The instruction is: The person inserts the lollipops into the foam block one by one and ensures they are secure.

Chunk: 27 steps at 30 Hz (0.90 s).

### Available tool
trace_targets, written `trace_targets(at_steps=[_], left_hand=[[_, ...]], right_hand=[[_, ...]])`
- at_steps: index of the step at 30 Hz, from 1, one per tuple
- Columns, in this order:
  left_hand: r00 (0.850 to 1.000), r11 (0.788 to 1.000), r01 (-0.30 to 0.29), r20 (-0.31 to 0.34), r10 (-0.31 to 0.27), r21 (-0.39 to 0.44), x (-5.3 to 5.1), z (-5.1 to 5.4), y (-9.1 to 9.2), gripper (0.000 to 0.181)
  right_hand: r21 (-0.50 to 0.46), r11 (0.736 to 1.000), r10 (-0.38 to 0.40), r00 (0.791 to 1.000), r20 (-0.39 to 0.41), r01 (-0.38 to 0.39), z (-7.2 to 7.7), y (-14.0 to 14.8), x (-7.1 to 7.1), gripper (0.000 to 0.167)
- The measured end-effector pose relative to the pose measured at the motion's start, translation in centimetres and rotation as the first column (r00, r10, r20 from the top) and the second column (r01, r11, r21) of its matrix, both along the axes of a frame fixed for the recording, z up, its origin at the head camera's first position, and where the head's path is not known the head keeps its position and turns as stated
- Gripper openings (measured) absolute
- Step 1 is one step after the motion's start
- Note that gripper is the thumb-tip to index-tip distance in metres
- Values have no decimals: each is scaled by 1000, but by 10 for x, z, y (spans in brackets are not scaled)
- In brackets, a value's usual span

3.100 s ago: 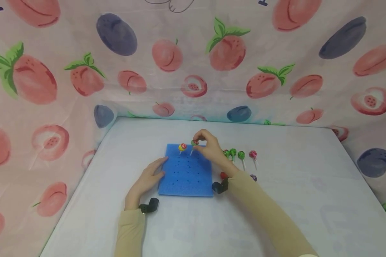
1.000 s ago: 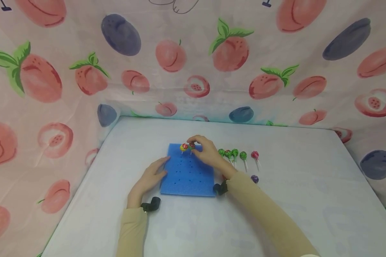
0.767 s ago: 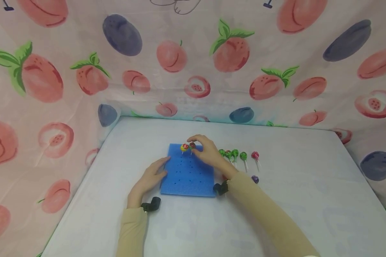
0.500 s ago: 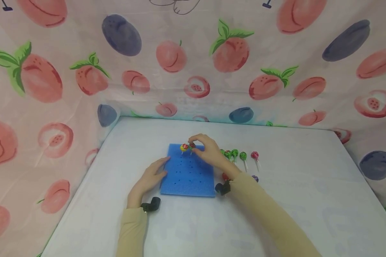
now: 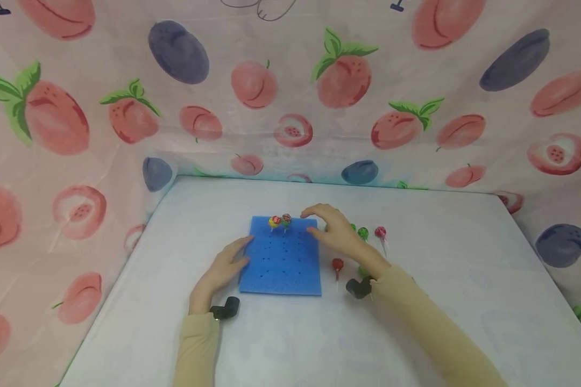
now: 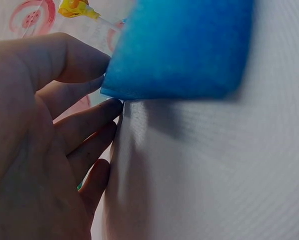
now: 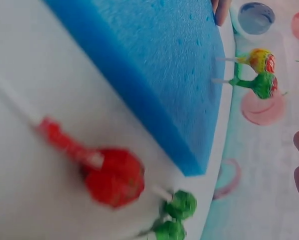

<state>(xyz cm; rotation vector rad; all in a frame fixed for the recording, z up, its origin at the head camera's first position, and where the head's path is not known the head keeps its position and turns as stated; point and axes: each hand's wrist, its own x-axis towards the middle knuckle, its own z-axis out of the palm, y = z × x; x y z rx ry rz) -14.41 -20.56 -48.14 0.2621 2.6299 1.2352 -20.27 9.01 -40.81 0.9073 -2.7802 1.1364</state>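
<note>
A blue foam block (image 5: 276,282) dotted with small holes lies on the table. Two lollipops stand in its far row: a yellow-and-red lollipop (image 5: 274,222) and, just right of it, a green-and-red lollipop (image 5: 286,219). My left hand (image 5: 221,271) rests against the block's left edge, fingers extended; the left wrist view shows fingertips touching the foam (image 6: 189,55). My right hand (image 5: 339,232) hovers over the block's far right corner with fingers apart and nothing between them. Below it lies a red lollipop (image 5: 337,264), large in the right wrist view.
Right of the block lie more lollipops, including a green lollipop (image 5: 363,233) and a pink lollipop (image 5: 380,231). My right hand and forearm hide some of them. A fruit-patterned cloth (image 5: 290,80) hangs behind the white table (image 5: 281,344).
My right hand has let go of the green-and-red lollipop, which now stands in the foam beside the yellow one. The hand has drawn back to the right. My left hand stays put.
</note>
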Motion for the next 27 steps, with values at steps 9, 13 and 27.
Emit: trace_targets(at_steps=[9,13,27], left_hand=[[1000,1000,2,0,-2,0,-1,-1,-1,55],[1000,1000,-4,5,4,-1,-1,-2,-1,55],[1000,1000,3,-18,-3,-8,-1,-4,-1,55]], right_hand=[[-2,1000,10,997,-75,-11,5,36,17,28],[-8,1000,-9,997,-70,8,6,52,28,28],[75,989,-122,987,-107,131,-18,105,63,28]])
